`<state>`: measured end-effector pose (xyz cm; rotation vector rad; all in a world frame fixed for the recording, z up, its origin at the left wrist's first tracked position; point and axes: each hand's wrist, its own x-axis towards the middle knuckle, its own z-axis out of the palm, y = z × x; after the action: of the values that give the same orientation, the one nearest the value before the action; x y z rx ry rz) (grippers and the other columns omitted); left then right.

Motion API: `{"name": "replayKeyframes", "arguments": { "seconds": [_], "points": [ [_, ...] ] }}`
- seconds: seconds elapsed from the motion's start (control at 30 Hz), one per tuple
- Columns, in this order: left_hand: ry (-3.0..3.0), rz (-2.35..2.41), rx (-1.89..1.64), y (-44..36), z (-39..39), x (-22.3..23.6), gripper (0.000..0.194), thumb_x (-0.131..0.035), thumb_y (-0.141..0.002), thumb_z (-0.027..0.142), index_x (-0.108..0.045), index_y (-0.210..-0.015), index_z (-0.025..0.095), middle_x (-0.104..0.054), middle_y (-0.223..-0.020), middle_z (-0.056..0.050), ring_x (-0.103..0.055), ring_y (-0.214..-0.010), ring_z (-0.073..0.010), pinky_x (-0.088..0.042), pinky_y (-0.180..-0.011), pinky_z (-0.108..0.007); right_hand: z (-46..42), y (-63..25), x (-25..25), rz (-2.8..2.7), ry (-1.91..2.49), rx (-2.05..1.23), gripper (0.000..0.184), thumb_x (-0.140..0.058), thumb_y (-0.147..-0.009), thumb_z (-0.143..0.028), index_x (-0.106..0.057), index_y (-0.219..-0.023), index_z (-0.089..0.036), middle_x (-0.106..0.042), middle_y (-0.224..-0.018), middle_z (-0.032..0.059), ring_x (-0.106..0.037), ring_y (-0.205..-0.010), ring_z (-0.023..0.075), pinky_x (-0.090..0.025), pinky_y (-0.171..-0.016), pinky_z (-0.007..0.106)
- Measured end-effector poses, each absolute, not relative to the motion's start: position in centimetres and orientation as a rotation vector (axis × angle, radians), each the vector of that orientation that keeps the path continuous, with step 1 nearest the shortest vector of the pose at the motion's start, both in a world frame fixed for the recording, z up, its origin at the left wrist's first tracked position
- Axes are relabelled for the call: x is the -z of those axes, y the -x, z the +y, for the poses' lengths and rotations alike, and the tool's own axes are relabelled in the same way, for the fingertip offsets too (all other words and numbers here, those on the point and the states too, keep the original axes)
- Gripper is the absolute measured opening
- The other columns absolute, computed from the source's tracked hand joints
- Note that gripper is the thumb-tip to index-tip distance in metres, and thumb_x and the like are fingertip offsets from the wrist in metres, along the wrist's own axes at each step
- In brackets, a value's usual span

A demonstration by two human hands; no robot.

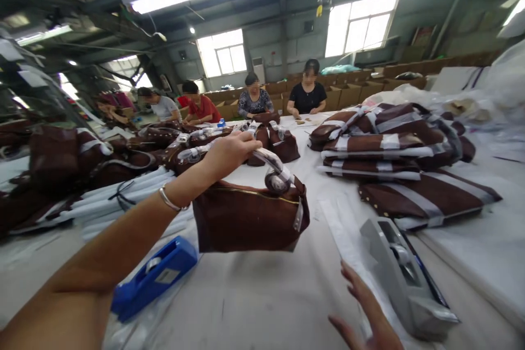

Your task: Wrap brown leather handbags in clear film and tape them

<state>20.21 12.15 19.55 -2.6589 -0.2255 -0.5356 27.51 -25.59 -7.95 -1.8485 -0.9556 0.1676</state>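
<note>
Bag [246, 222] over table [246, 301], wrapped handle [277, 165] grasped by left hand [234, 149]; right hand [367, 309] fingers spread, holding nothing. Handle wrap looks done, zip [262, 193] looks closed; body unbanded, unlike stacked bags [359, 144].

From where I stand, the bag [246, 224] is of a dark reddish brown, and its zipper [262, 193] is golden. The piled bags [438, 191] have a similar brown, crossed with pale grey stripes. One tape dispenser [143, 285] is strong blue; the second dispenser [388, 273] is grey. The counter [262, 295] is white, the bracelet [167, 198] silver. Farther, I see a red shirt [209, 109], a black shirt [308, 98] and a blouse [254, 103] with mottled grey-and-black pattern.
</note>
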Motion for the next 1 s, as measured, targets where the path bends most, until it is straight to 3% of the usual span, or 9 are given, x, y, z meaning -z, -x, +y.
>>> {"name": "replayKeyframes", "arguments": {
  "seconds": [0.1,0.17,0.3,0.43,0.53,0.63,0.7,0.8,1.0],
  "points": [
    [2.922,-0.270,0.380,-20.1,11.5,-18.7,0.026,-0.050,-0.100,0.034,-0.068,-0.118,0.029,-0.064,-0.114,0.000,-0.061,-0.106,-0.0193,-0.046,-0.089,-0.029,-24.6,-26.4,7.0,-0.907,1.702,-0.328,0.093,-0.066,-0.087,-0.049,-0.007,-0.158,-0.037,-0.024,-0.163,0.0077,-0.042,-0.140,0.0326,-0.043,-0.111,0.053],
    [3.084,-0.337,0.189,-20.2,11.7,-16.2,0.028,-0.057,-0.096,0.035,-0.068,-0.121,0.027,-0.067,-0.117,-0.001,-0.063,-0.107,-0.0199,-0.046,-0.092,-0.029,-24.0,-25.1,6.8,-0.834,1.610,-0.507,0.095,-0.063,-0.089,-0.051,-0.001,-0.158,-0.037,-0.020,-0.164,0.0096,-0.043,-0.139,0.0313,-0.047,-0.108,0.051],
    [3.200,-0.468,-0.025,-18.1,11.7,-9.8,0.049,-0.068,-0.088,0.034,-0.059,-0.134,0.018,-0.065,-0.130,-0.009,-0.062,-0.118,-0.0260,-0.047,-0.099,-0.033,-24.1,-23.8,7.7,-0.630,1.757,-0.597,0.081,-0.059,-0.090,-0.058,-0.023,-0.157,-0.029,-0.033,-0.159,0.0130,-0.055,-0.129,0.0321,-0.052,-0.103,0.049],
    [3.330,-0.461,-0.063,-12.1,8.9,-5.5,0.045,-0.054,-0.098,0.041,-0.055,-0.138,0.020,-0.064,-0.134,-0.006,-0.061,-0.122,-0.0208,-0.046,-0.104,-0.032,-25.2,-24.5,7.8,-0.903,1.910,-0.285,0.064,-0.054,-0.094,-0.053,-0.039,-0.150,-0.026,-0.038,-0.157,0.0104,-0.045,-0.138,0.0328,-0.046,-0.109,0.054],
    [3.523,-0.300,0.042,-7.1,5.5,-3.3,0.050,-0.053,-0.098,0.047,-0.050,-0.142,0.023,-0.057,-0.143,-0.004,-0.053,-0.132,-0.0179,-0.041,-0.111,-0.031,-25.0,-24.6,6.0,-1.269,1.918,-0.004,0.060,-0.053,-0.098,-0.043,-0.034,-0.153,-0.028,-0.035,-0.159,0.0076,-0.035,-0.145,0.0296,-0.035,-0.118,0.054],
    [3.453,-0.253,0.174,-3.6,2.9,-1.0,0.078,-0.070,-0.084,0.055,-0.040,-0.149,0.023,-0.041,-0.155,-0.009,-0.034,-0.146,-0.0268,-0.030,-0.120,-0.046,-23.0,-24.3,4.0,-1.647,1.844,0.171,0.073,-0.059,-0.095,-0.042,-0.024,-0.157,-0.025,-0.031,-0.161,0.0096,-0.028,-0.148,0.0299,-0.030,-0.121,0.053],
    [3.322,-0.242,0.180,-2.4,2.4,0.3,0.091,-0.079,-0.078,0.047,-0.032,-0.153,0.025,-0.032,-0.160,-0.010,-0.025,-0.149,-0.0300,-0.024,-0.122,-0.052,-20.9,-24.0,3.3,-1.867,1.826,0.210,0.084,-0.064,-0.092,-0.043,-0.018,-0.159,-0.020,-0.027,-0.162,0.0117,-0.023,-0.149,0.0311,-0.027,-0.122,0.053],
    [3.218,-0.205,0.173,-1.9,2.9,1.2,0.094,-0.080,-0.079,0.028,-0.026,-0.155,0.029,-0.029,-0.162,-0.008,-0.026,-0.149,-0.0271,-0.026,-0.122,-0.049,-18.0,-23.5,3.0,-2.044,1.847,0.238,0.091,-0.068,-0.088,-0.035,-0.014,-0.159,-0.015,-0.025,-0.162,0.0126,-0.020,-0.150,0.0314,-0.025,-0.122,0.054],
    [3.145,-0.112,0.193,-1.2,3.2,1.4,0.092,-0.076,-0.076,0.038,-0.028,-0.154,0.027,-0.033,-0.160,-0.007,-0.040,-0.143,-0.0280,-0.039,-0.114,-0.048,-16.3,-23.7,6.9,-1.986,1.769,0.596,0.083,-0.049,-0.081,-0.018,-0.019,-0.159,-0.018,-0.037,-0.157,0.0103,-0.048,-0.135,0.0336,-0.051,-0.102,0.051]
  ]
}}
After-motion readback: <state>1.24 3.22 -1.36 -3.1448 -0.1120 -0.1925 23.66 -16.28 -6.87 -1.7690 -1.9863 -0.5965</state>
